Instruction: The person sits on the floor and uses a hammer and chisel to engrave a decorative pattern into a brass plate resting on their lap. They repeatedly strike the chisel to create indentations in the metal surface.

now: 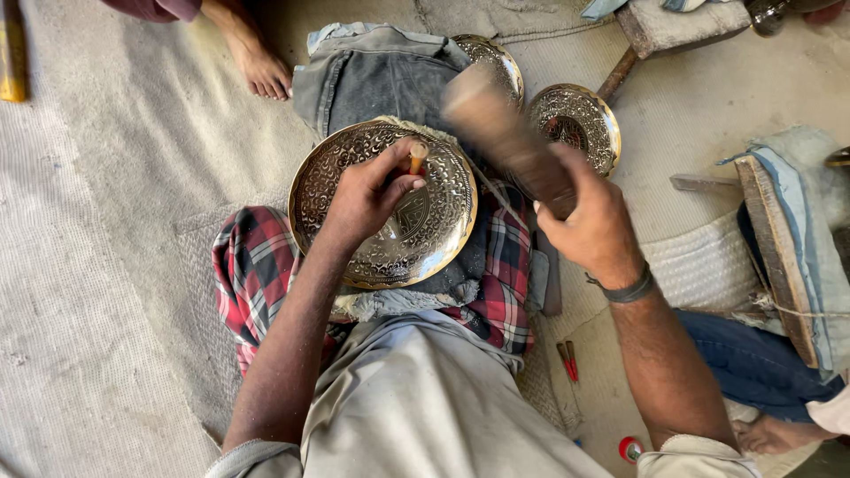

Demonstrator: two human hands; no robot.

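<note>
Brass plate (390, 239), round and covered in fine embossed pattern, lies tilted on our lap, propped on a red checked cloth (252, 265) with a grey denim pad (381, 80) behind its far edge. Our left hand (367, 195) rests on the plate's middle and pinches a short punch (417, 158) upright between thumb and fingers, its tip set on the metal. Our right hand (589, 226) is wrapped tight around the handle of a wooden mallet (500, 128), raised just right of the punch; the mallet head is blurred, so we judge it to be mid-swing. The step in hand looks like chasing the pattern, one blow at a time. The next blow calls for the mallet face to land squarely on the punch's top while we keep the punch steady and clear of our own thumb. Two more patterned plates lie on the floor beyond, one (575, 124) to the far right and one (491, 57) half hidden by the denim. Another person's bare foot (257, 62) shows at far left
</note>
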